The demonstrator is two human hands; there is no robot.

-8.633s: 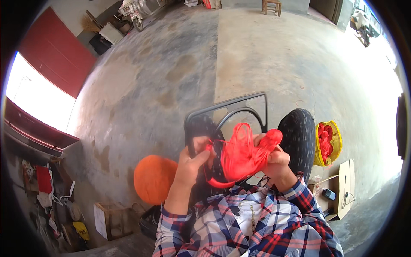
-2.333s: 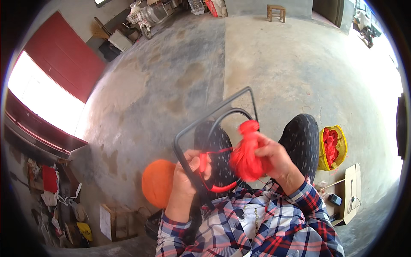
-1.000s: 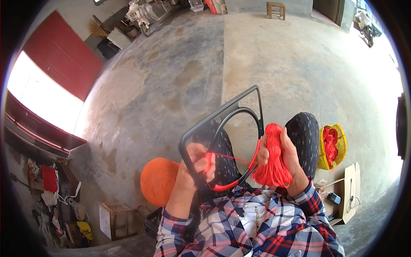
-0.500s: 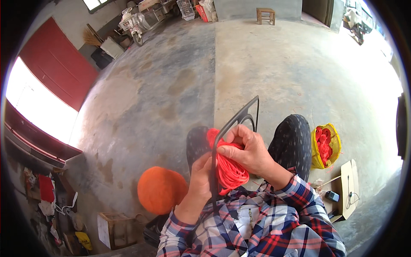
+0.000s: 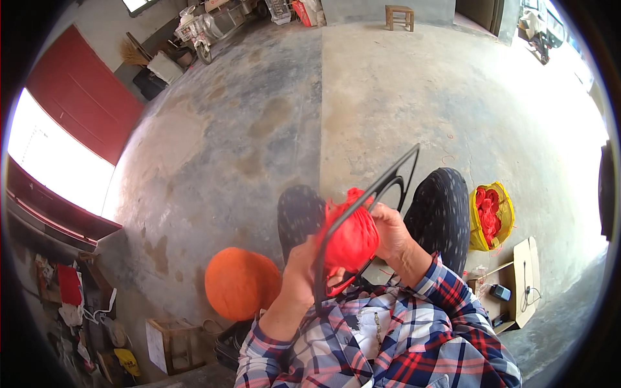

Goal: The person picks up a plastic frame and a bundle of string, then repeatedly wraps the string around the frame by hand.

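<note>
A bundle of bright red cord [image 5: 352, 242] sits between my two hands, in front of my chest. My left hand [image 5: 299, 271] is curled around the bundle's left side, beside the long bar of a black frame [image 5: 376, 187]. This thin frame, with a curved inner piece, slants across the cord and hides part of it. My right hand [image 5: 393, 236] is closed at the bundle's right edge, fingers bent against the cord. Some fingertips are hidden by the cord and the frame.
A yellow bag [image 5: 509, 223] of red cord bundles stands right of my knees. Near it lies an opened cardboard box [image 5: 525, 284] with a small dark device [image 5: 500, 292]. At left are an orange rounded object [image 5: 239, 284] and a wooden stool [image 5: 174, 346]. Another stool [image 5: 400, 18] stands far off.
The red cord bundle has turned and looks rounder. The black frame's upper end has swung right. My right hand has shifted from atop the cord to its right side.
</note>
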